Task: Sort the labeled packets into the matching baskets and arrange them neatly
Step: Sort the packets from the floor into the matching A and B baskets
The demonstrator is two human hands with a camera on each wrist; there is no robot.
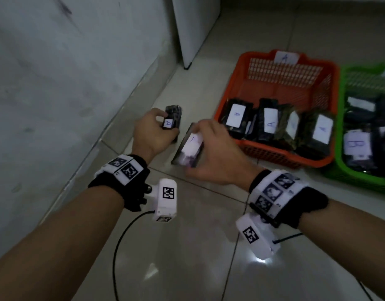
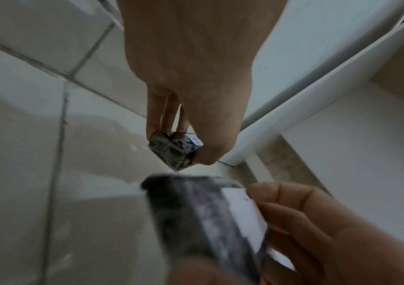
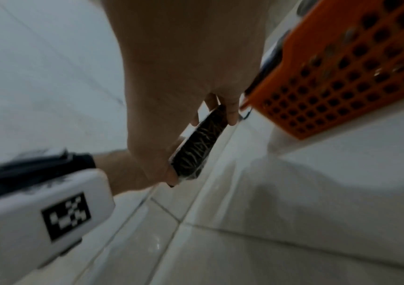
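Fingers [image 1: 159, 115] of the left hand [image 1: 151, 132] are seen curled round a small dark packet [image 1: 173, 121] in the head view, its white label marked "A" turned upward and its long axis running away from the person, toward the wall. Just to its right, a second dark packet [image 1: 190, 148] is gripped by the right hand [image 1: 215, 148] from above, thumb at the near end and fingers over the far end; its long axis lies tilted, near end to the left, far end to the right (the writing on its white label is too blurred to be read). Both packets are held low over the tiled floor [image 1: 187, 246], just beside the orange basket [image 1: 241, 68], in which four "A" packets stand in a row along the near wall. A green basket [image 1: 343, 127] is set against its right side, with a "B" packet inside.

From the left wrist, the small packet [image 2: 174, 150] is shown end-on, pinched between fingertips and thumb, with the second packet [image 2: 203, 221] blurred below.

From the right wrist, the second packet [image 3: 200, 146] is shown edge-on in the curled fingers [image 3: 232, 111], near the perforated orange basket [image 3: 342, 77].
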